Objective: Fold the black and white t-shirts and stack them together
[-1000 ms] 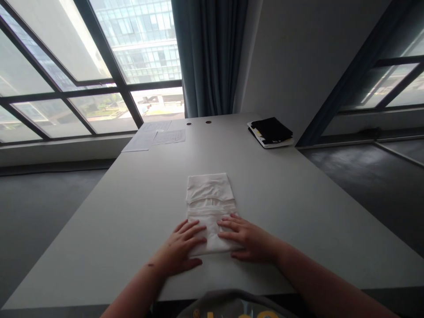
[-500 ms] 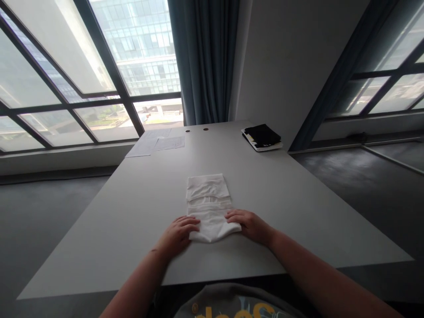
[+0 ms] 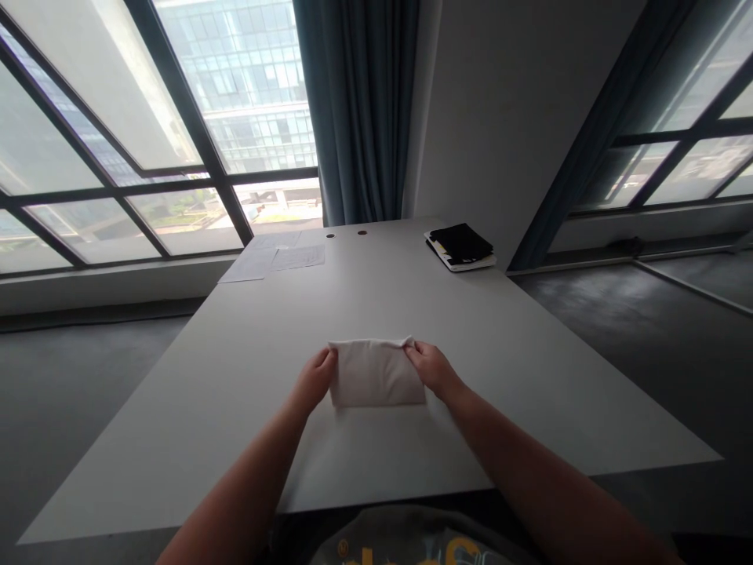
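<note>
On a white table [image 3: 176, 408], one folded cloth [image 3: 376, 375], left hand [image 3: 314, 380], right hand [image 3: 432, 369], both grasping its edges

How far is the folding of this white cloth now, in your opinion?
Done: the white cloth lies folded into a flat rectangle on the white table. In hand: the left hand and right hand hold its far corners. Left: perhaps one more fold, though this is uncertain.

You are looking from your head, facing forward and down, from close above and behind your left hand [image 3: 314, 380] and right hand [image 3: 432, 370].
</note>
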### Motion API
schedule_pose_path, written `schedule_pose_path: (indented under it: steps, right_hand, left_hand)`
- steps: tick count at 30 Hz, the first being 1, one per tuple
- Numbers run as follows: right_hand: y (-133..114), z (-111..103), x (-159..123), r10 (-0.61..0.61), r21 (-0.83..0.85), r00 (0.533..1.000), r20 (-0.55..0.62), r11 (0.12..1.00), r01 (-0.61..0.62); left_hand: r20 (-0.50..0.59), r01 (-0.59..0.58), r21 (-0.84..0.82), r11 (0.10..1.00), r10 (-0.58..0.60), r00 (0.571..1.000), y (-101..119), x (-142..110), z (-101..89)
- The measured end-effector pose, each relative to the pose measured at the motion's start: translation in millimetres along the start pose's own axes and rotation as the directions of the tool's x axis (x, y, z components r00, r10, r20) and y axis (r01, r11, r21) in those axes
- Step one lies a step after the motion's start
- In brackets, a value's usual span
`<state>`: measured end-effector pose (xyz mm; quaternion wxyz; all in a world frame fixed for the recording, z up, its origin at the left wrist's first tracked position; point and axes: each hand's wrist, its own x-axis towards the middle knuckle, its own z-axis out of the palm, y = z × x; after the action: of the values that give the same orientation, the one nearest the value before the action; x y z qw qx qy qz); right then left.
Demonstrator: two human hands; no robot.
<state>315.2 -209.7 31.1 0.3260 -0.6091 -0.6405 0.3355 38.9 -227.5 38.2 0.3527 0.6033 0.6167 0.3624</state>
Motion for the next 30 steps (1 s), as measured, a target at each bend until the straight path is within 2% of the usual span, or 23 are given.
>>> schedule_pose_path:
  steps: [4,8,11,13,15,18,20,22,24,27,30]
  right_hand:
    - [5,11,31,0.065,-0.337,0.998,0.002,0.939,-0.061]
    - [15,16,44,0.087,-0.454,0.995,-0.040,0.886,-0.096]
    - [21,15,47,0.086,-0.560,0.991,-0.103,0.818,-0.130]
    - [19,14,44,0.037,-0.590,0.990,-0.133,0.800,-0.109]
    - [13,17,37,-0.105,-0.614,0.987,-0.125,0.790,0.006]
    - [0,30,22,-0.347,-0.623,0.938,-0.003,0.734,0.269]
    - [-3,43,14,-0.395,-0.604,0.914,0.087,0.709,0.364]
    - [1,51,14,-0.339,-0.607,0.931,0.134,0.715,0.348]
    - [11,54,22,-0.226,-0.628,0.963,0.146,0.731,0.267]
    - [27,47,39,-0.100,-0.649,0.984,0.150,0.740,0.174]
    - [36,41,48,-0.071,-0.663,0.989,0.131,0.735,0.140]
  left_hand:
    - [-0.013,0.066,0.379,0.923,-0.067,0.998,1,41,18.7]
    - [-0.066,0.141,0.515,0.845,-0.125,0.990,-5,57,30.3]
    - [-0.106,0.193,0.582,0.790,-0.161,0.981,-9,57,28.2]
    - [-0.149,0.188,0.622,0.760,-0.121,0.981,-9,53,25.3]
    - [-0.170,0.083,0.664,0.743,0.041,0.985,-7,47,25.8]
    - [-0.064,-0.203,0.691,0.694,0.339,0.939,-4,35,38.3]
    - [0.053,-0.312,0.679,0.665,0.378,0.924,-5,28,51.8]
    - [0.138,-0.305,0.673,0.674,0.291,0.947,-9,26,63.3]
    - [0.168,-0.250,0.672,0.697,0.185,0.968,-17,27,68.4]
    - [0.147,-0.184,0.661,0.727,0.115,0.982,-30,32,63.2]
    - [0.161,-0.175,0.653,0.737,0.091,0.983,-42,32,49.8]
